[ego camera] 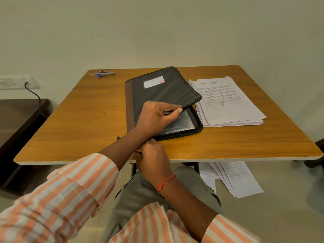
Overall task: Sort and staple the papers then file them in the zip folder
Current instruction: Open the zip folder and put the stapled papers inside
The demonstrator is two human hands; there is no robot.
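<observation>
While the zip folder [163,95] lies flat near the middle of the wooden desk [84,123], its dark cover is lifted at the near right corner, so that a glossy inner pocket shows underneath. A brown band runs down the folder's left edge, and a white label with a small red mark sits on the cover toward the far side. The left hand [156,116], crossing over from the left, pinches the raised front edge of the cover between thumb and fingers and holds it up. The right hand [152,158] sits at the folder's near edge, just below the left wrist, with its fingers curled; whether they grip the zip pull or only press the rim cannot be told, since the left forearm covers the spot. A red thread [165,183] is tied around the right wrist, and both arms wear orange-and-white striped sleeves.

Just beside the folder on its right, a stack of printed papers [228,102] rests on the desk, its sheets slightly fanned and touching or nearly touching the folder's edge. A stapler [105,73] lies at the far left corner of the desk, well apart from the folder. More printed sheets [233,178] lie scattered on the floor under the desk's right side.
</observation>
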